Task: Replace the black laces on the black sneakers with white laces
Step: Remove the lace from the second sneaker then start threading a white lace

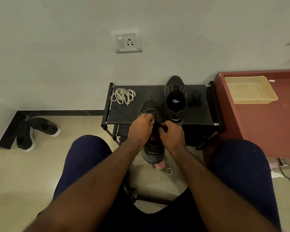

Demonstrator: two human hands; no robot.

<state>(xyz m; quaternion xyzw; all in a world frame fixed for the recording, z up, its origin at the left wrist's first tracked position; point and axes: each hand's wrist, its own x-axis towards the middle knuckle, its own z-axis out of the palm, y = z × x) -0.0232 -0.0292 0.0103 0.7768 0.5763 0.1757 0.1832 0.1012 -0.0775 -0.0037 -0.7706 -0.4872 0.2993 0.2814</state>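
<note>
We pinch the sneaker (pixel 151 104) lace (pixel 150 113) with left hand (pixel 141 125) and right hand (pixel 172 137), likely unthreading it. White laces (pixel 123 96) wait on the rack (pixel 205 114), back-left corner.

A white switch-and-socket plate (pixel 128 41) is set in the pale wall (pixel 57 47) above a black fabric-topped rack (pixel 201 114) on the tiled floor (pixel 15 173). Beside the rack, a reddish-brown cabinet (pixel 258 128) carries a beige tray (pixel 251 102) near its back edge. By the black skirting (pixel 65 112) lies a pair of dark, white-soled shoes (pixel 40 128). A pink object (pixel 159 165) and a small ring (pixel 169 171) lie before the rack; a black cable (pixel 286 177) trails at the cabinet's foot.
</note>
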